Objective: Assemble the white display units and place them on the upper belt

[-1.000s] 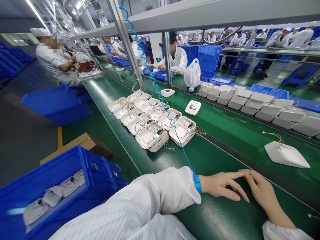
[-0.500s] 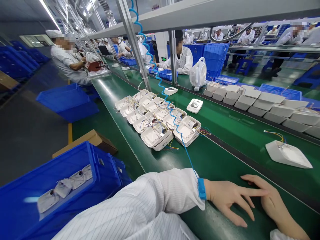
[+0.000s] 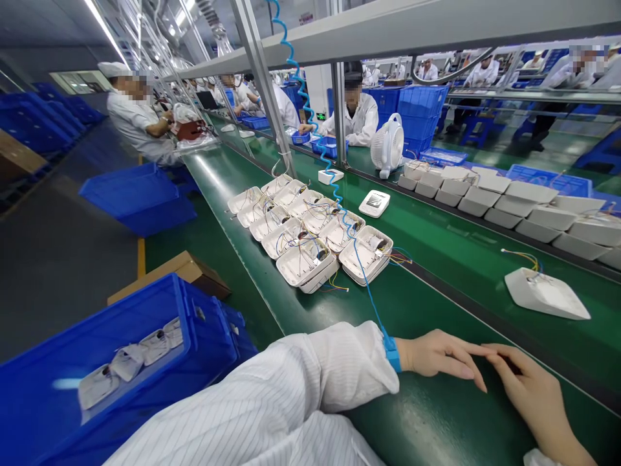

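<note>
My left hand (image 3: 444,356) rests flat on the green conveyor belt (image 3: 436,304), fingers stretched out and holding nothing. A blue wrist strap (image 3: 392,353) with a coiled blue cord (image 3: 334,188) sits at its wrist. My right hand (image 3: 528,391) lies beside it, fingers extended, its fingertips touching those of the left hand. Ahead on the belt lie several open white housings with coloured wires (image 3: 310,239). A single white housing (image 3: 543,294) lies upside down to the right, wires trailing from it.
A blue bin (image 3: 121,362) with white parts stands at my left, a cardboard box (image 3: 179,272) behind it. Stacked white housings (image 3: 509,204), a small white fan (image 3: 388,145) and two finished devices (image 3: 373,202) lie beyond. Other workers in white sit along the lines.
My left hand's fingers, spread half a second ago, have drawn closer together. The hands touch at the fingertips again. The view shifted slightly.
</note>
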{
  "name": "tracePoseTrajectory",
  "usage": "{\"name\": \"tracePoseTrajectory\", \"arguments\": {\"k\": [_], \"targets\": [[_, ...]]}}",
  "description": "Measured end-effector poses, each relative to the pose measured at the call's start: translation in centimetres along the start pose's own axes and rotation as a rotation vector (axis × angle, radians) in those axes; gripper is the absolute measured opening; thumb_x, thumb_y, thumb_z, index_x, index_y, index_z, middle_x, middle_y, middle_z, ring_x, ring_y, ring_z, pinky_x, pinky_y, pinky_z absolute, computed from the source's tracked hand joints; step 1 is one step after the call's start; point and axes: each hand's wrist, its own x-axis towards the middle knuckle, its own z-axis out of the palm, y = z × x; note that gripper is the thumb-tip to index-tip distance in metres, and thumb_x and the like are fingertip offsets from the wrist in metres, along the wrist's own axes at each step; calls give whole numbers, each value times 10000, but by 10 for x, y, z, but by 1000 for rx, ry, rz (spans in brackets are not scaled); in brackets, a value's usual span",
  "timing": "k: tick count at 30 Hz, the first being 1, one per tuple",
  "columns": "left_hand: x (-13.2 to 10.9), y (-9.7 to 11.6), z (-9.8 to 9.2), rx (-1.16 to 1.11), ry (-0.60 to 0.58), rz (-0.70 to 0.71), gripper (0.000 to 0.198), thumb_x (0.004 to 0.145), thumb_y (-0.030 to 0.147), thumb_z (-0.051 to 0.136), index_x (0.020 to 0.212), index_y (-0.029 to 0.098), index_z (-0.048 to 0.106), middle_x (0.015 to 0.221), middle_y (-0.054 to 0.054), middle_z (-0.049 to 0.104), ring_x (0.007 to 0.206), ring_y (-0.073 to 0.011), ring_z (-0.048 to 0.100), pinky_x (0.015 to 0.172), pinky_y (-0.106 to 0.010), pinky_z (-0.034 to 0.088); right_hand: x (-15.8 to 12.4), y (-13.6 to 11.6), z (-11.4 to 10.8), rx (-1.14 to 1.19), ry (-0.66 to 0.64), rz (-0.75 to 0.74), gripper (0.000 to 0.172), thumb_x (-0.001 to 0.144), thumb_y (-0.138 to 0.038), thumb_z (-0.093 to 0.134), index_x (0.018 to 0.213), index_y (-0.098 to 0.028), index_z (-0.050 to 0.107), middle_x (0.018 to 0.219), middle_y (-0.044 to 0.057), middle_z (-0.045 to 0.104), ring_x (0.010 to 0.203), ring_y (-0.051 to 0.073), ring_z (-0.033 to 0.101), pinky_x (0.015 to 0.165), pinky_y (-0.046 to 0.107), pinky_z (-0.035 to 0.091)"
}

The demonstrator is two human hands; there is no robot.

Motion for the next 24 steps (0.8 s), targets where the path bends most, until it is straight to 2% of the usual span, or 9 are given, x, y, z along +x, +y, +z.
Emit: {"name": "tracePoseTrajectory", "arguments": {"k": [3,5,9,13,15,19,24], "targets": [[0,-6,-2,-25,37,-7,275,844,371,597,767,143,729,1433,-65,570,1394,-314,466,1208,-360,305,-2,-2,1,-13,68,12,478,807,-695,534,870,-270,742,908,32,766,714,239,715,629,360,579],[0,-9,-2,-38,67,-35,286,846,386,601,759,144,726,1411,-74,591,1369,-318,497,1209,-376,308,-3,-5,1,-27,112,-13,496,796,-715,541,855,-264,738,890,36,761,726,243,714,623,363,571],[0,-12,-1,-94,125,-93,313,836,424,622,726,149,726,1364,-78,629,1348,-317,520,1212,-390,315,-6,-13,0,-63,174,-121,519,823,-723,528,851,-246,727,884,47,753,772,253,715,648,374,559],[3,-17,-4,-136,123,-140,386,822,493,640,692,140,728,1252,-106,697,1349,-316,519,1207,-399,331,-6,-14,0,-143,218,-228,486,884,-670,509,913,-230,714,896,59,748,812,263,708,664,384,541],[5,-21,-5,-140,119,-160,440,800,556,652,686,137,727,1167,-119,733,1336,-324,530,1201,-414,340,-5,-12,0,-154,204,-295,438,905,-623,522,956,-230,708,920,55,748,836,260,706,700,386,544],[7,-27,-7,-115,113,-186,506,766,632,661,695,136,724,1061,-111,760,1284,-314,577,1195,-407,345,-1,-10,1,-70,98,-432,321,922,-524,562,982,-240,700,973,42,745,887,245,704,809,387,555],[5,-25,-3,-92,198,-169,446,811,557,636,727,128,723,886,-94,763,1149,-274,652,1136,-391,415,-2,-16,1,-54,36,-425,260,942,-460,537,917,-267,709,930,30,740,829,231,700,730,358,547]]}}
